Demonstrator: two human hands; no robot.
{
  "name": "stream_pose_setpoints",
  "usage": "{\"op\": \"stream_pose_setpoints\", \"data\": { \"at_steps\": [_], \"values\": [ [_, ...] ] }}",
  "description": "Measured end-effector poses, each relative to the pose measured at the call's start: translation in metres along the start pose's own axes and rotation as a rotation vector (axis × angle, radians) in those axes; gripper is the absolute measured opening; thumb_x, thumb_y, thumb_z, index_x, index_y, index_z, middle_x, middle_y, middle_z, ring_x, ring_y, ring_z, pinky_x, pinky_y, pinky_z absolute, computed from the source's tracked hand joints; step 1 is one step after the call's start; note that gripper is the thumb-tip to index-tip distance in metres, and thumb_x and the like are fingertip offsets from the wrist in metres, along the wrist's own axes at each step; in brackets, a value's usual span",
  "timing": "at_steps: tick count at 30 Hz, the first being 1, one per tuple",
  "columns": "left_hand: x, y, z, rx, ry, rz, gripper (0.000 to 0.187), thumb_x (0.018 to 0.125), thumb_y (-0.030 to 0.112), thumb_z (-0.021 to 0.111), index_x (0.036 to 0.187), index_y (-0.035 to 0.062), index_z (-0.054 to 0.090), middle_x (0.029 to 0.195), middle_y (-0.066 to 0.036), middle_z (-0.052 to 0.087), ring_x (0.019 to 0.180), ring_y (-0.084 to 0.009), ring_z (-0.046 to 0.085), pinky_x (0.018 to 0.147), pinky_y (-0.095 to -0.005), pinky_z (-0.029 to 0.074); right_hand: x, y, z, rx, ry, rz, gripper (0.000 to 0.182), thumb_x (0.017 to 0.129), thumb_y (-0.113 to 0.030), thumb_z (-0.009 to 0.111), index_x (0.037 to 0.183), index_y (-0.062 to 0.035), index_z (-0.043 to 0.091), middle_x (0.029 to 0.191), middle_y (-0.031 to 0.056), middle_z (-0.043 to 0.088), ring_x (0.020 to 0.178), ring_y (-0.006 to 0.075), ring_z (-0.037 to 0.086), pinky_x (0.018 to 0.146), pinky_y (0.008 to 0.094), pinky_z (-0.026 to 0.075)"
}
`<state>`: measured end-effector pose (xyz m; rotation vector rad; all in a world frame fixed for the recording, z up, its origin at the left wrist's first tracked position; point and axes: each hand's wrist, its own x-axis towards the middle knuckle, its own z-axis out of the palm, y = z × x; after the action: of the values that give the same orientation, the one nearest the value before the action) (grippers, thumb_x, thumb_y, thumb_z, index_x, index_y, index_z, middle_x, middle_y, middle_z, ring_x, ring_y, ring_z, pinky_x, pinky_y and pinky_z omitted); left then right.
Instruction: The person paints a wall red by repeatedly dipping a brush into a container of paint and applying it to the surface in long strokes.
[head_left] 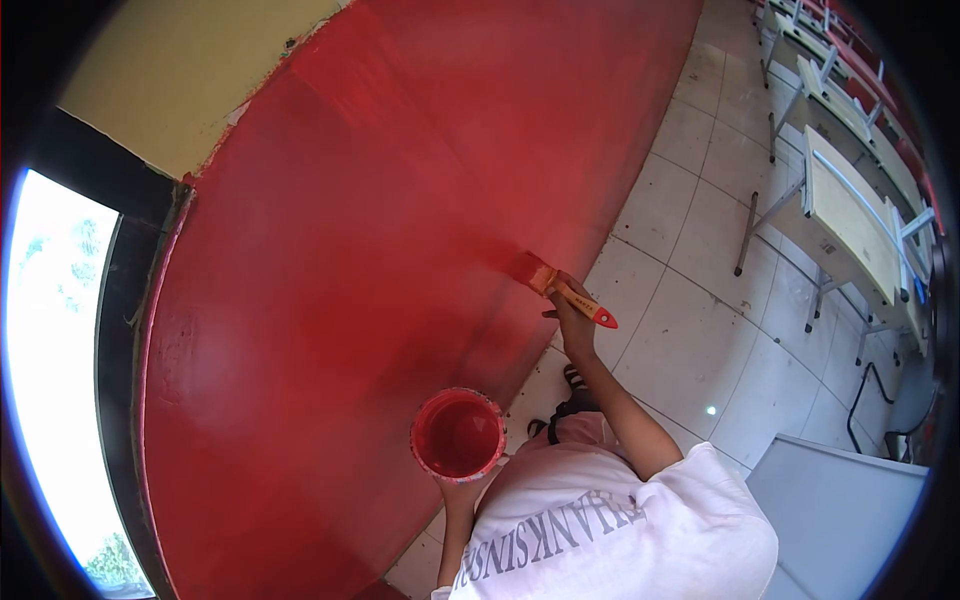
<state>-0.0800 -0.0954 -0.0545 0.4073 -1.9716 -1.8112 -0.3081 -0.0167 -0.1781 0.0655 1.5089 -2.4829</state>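
In my right hand [568, 312] is a paintbrush [590, 307] with a wooden, red-tipped handle. Its red-coated bristles meet the lower part of the red wall [330, 250]; whether they press on it or just hover is hard to tell. My left hand [462, 492] supports a small paint bucket [428, 462] from below, close to my shirt. Red paint coats the bucket's inside and rim. Most of the left hand's fingers are hidden beneath the bucket.
A yellow wall section [200, 80] borders the red along a rough edge. At the left is a dark-framed bright window [60, 350]. Desks [850, 210] line the right side of the tiled floor [690, 290]. A grey panel [835, 510] stands near my right side.
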Motion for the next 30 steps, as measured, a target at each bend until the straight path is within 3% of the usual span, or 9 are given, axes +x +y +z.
{"op": "stream_pose_setpoints", "data": {
  "at_steps": [2, 5, 9, 15, 18, 23, 26, 29, 30],
  "values": [
    [0.009, 0.009, 0.002, 0.095, -0.005, 0.156, 0.090, 0.060, 0.005, 0.081, 0.132, 0.0065, 0.028, 0.116, -0.015, 0.055, 0.105, -0.0251, 0.056, 0.088, -0.0375, 0.049, -0.003, -0.006, -0.006, -0.041, 0.035, -0.004, 0.042, 0.082, -0.014, 0.061, 0.119, 0.0027, 0.049, 0.104, 0.0108, 0.058, 0.089, 0.0145, 0.059, 0.062, 0.0251, 0.053],
    [0.005, 0.009, 0.014, 0.009, 0.209, 0.014, 0.087, 0.052, 0.043, 0.085, 0.120, 0.0051, 0.045, 0.108, -0.006, 0.058, 0.100, -0.0180, 0.057, 0.081, -0.0307, 0.049, -0.007, -0.020, -0.011, -0.147, 0.011, -0.051, 0.041, 0.081, -0.015, 0.062, 0.117, 0.0022, 0.051, 0.101, 0.0102, 0.059, 0.086, 0.0141, 0.059, 0.061, 0.0244, 0.053],
    [0.002, -0.010, 0.007, 0.026, 0.209, 0.077, 0.085, 0.053, 0.040, 0.086, 0.118, 0.0050, 0.045, 0.095, -0.004, 0.060, 0.082, -0.0153, 0.060, 0.066, -0.0265, 0.049, -0.003, -0.037, -0.004, -0.375, -0.041, -0.124, 0.039, 0.080, -0.017, 0.065, 0.113, 0.0014, 0.055, 0.095, 0.0097, 0.061, 0.081, 0.0136, 0.060, 0.060, 0.0237, 0.052],
    [-0.007, -0.052, -0.013, 0.033, 0.179, 0.105, 0.083, 0.053, 0.037, 0.087, 0.117, 0.0049, 0.045, 0.082, -0.003, 0.059, 0.065, -0.0120, 0.057, 0.053, -0.0229, 0.043, 0.010, -0.042, 0.020, -0.393, -0.025, -0.247, 0.034, 0.079, -0.018, 0.066, 0.108, -0.0011, 0.059, 0.083, 0.0089, 0.064, 0.065, 0.0102, 0.059, 0.062, 0.0221, 0.048],
    [-0.006, -0.046, -0.013, 0.033, 0.225, 0.129, 0.084, 0.052, 0.036, 0.087, 0.118, 0.0049, 0.045, 0.087, -0.004, 0.059, 0.072, -0.0135, 0.059, 0.058, -0.0246, 0.047, 0.017, -0.054, 0.032, -0.331, -0.124, -0.187, 0.040, 0.081, -0.017, 0.064, 0.113, 0.0031, 0.054, 0.089, 0.0101, 0.063, 0.076, 0.0129, 0.061, 0.060, 0.0240, 0.053],
    [-0.004, -0.027, -0.007, 0.024, 0.274, 0.118, 0.085, 0.052, 0.035, 0.087, 0.119, 0.0051, 0.044, 0.101, -0.006, 0.059, 0.089, -0.0174, 0.059, 0.074, -0.0302, 0.050, 0.017, -0.070, 0.049, -0.287, -0.172, -0.282, 0.036, 0.081, -0.015, 0.064, 0.110, 0.0041, 0.056, 0.084, 0.0080, 0.062, 0.071, 0.0112, 0.060, 0.060, 0.0224, 0.050],
    [-0.009, -0.032, -0.019, -0.084, 0.126, -0.098, 0.103, 0.049, 0.017, 0.088, 0.132, 0.0079, 0.028, 0.124, -0.011, 0.048, 0.113, -0.0240, 0.049, 0.095, -0.0403, 0.042, 0.015, -0.078, 0.054, -0.255, -0.194, -0.308, 0.035, 0.082, -0.012, 0.063, 0.111, 0.0048, 0.054, 0.085, 0.0090, 0.063, 0.075, 0.0128, 0.061, 0.061, 0.0231, 0.051],
    [-0.009, -0.041, -0.025, 0.075, 0.181, 0.075, 0.105, 0.049, 0.017, 0.088, 0.133, 0.0086, 0.025, 0.126, -0.011, 0.046, 0.114, -0.0239, 0.047, 0.096, -0.0406, 0.041, 0.009, -0.093, 0.063, -0.245, -0.176, -0.291, 0.036, 0.082, -0.009, 0.061, 0.113, 0.0058, 0.053, 0.086, 0.0101, 0.063, 0.078, 0.0143, 0.062, 0.063, 0.0241, 0.052],
    [-0.011, -0.052, -0.029, 0.029, 0.171, 0.032, 0.106, 0.049, 0.017, 0.088, 0.133, 0.0089, 0.024, 0.126, -0.011, 0.045, 0.115, -0.0239, 0.047, 0.096, -0.0408, 0.041, 0.007, -0.097, 0.066, -0.235, -0.161, -0.282, 0.035, 0.081, -0.008, 0.060, 0.113, 0.0060, 0.053, 0.086, 0.0101, 0.063, 0.078, 0.0145, 0.062, 0.063, 0.0242, 0.052]
  ]
}}
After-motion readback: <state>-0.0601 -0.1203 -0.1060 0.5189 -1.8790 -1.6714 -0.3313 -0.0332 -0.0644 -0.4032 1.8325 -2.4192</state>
